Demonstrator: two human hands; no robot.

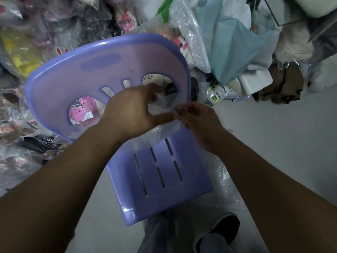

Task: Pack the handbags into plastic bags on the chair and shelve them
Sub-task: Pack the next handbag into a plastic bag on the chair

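Observation:
A purple plastic chair (156,179) stands in front of me, its slotted seat near me and its backrest (102,61) toward the piles. A clear plastic bag (160,132) hangs over the back of the seat, between my hands. My left hand (133,110) pinches the bag's upper edge, fingers curled on the film. Beside it, my right hand (197,119) grips the same edge. No handbag lies on the seat. Through the backrest's round holes a pink bagged item (82,110) shows.
Heaps of plastic-wrapped goods (27,52) fill the left and back. A pale blue bag (235,48) and white packages (255,83) pile up at the back right. Loose clear plastic (224,187) lies on the grey floor (273,143) by the chair. My shoe (226,227) is below.

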